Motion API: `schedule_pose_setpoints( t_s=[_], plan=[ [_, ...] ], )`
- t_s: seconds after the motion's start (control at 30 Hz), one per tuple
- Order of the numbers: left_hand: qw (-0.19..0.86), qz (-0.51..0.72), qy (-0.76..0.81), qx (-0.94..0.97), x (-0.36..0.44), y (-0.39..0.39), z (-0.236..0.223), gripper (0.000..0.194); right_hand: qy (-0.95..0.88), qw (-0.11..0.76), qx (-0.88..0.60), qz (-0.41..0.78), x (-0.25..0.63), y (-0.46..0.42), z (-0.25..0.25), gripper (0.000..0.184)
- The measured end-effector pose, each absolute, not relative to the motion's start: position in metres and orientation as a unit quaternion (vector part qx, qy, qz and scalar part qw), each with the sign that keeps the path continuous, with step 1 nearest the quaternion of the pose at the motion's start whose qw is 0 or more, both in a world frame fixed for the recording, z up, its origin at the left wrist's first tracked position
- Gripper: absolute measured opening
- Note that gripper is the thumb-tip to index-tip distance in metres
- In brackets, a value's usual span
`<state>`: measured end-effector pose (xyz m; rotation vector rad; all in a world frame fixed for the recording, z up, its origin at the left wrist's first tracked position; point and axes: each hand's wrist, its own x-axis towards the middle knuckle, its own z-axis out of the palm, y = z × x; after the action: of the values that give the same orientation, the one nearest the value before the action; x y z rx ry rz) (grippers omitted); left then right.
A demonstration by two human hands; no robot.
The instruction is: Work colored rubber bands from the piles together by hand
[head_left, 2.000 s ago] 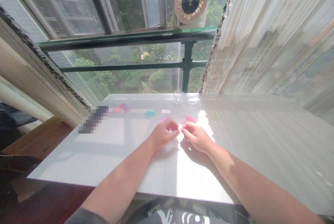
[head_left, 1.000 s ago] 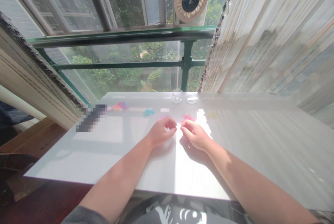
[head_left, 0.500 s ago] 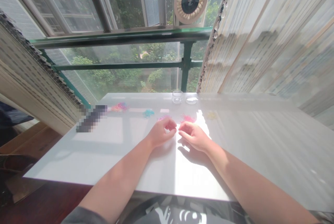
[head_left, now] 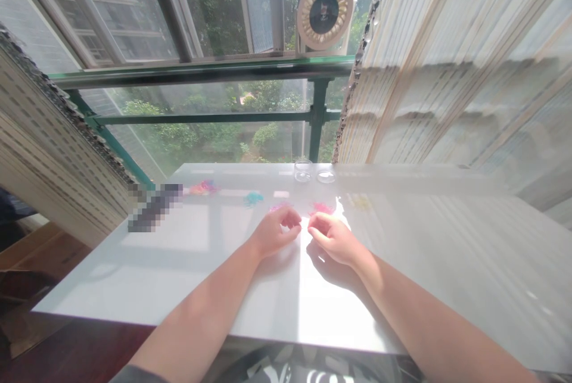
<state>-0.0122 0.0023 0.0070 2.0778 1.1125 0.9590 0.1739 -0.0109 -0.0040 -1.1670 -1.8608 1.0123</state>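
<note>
While the left hand (head_left: 277,233) and right hand (head_left: 333,237) face each other well in from the near edge of the worktop (head_left: 179,287), thumbs and fingertips are drawn narrow, apparently for fine control; whether anything thin is held cannot be told. The purple heap (head_left: 277,208) lies just beyond the left, the pink heap (head_left: 322,208) beyond the right, presumably for short reach. The blue heap (head_left: 254,198), yellow heap (head_left: 363,202) and, toward the far left corner, mixed-colour heap (head_left: 203,187) lie apart, likely against mixing. A clear cup (head_left: 302,172) and clear dish (head_left: 326,177) sit by the far edge, seemingly out of the way.
</note>
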Motion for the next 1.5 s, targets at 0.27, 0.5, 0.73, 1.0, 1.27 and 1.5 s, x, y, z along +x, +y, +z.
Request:
schedule_pose_setpoints(
  t_s=[0.27, 0.5, 0.73, 1.0, 1.27, 1.5],
  plan=[
    [0.295, 0.363, 0.419, 0.778, -0.0136, 0.0026, 0.008, 0.006, -0.719, 0.366, -0.455, 0.377, 0.1745, -0.0111, -0.0033, 0.01],
    [0.3, 0.329, 0.418, 0.792, -0.013, 0.0028, 0.0073, 0.014, -0.724, 0.359, -0.439, 0.394, 0.1708, -0.0134, -0.0013, 0.009],
    [0.302, 0.309, 0.434, 0.791, -0.0115, 0.002, 0.0059, 0.013, -0.718, 0.353, -0.43, 0.419, 0.1702, -0.0139, -0.0041, 0.011],
    [0.298, 0.315, 0.432, 0.791, -0.0121, 0.0004, 0.0087, 0.012, -0.729, 0.357, -0.439, 0.384, 0.172, -0.0117, -0.0056, 0.007],
    [0.295, 0.319, 0.439, 0.787, -0.0144, 0.0009, 0.0125, 0.014, -0.729, 0.36, -0.448, 0.372, 0.1736, -0.0112, -0.0046, 0.007],
    [0.293, 0.322, 0.44, 0.786, -0.0135, 0.0007, 0.0108, 0.012, -0.735, 0.353, -0.433, 0.384, 0.173, -0.013, -0.0032, 0.006]
  ],
)
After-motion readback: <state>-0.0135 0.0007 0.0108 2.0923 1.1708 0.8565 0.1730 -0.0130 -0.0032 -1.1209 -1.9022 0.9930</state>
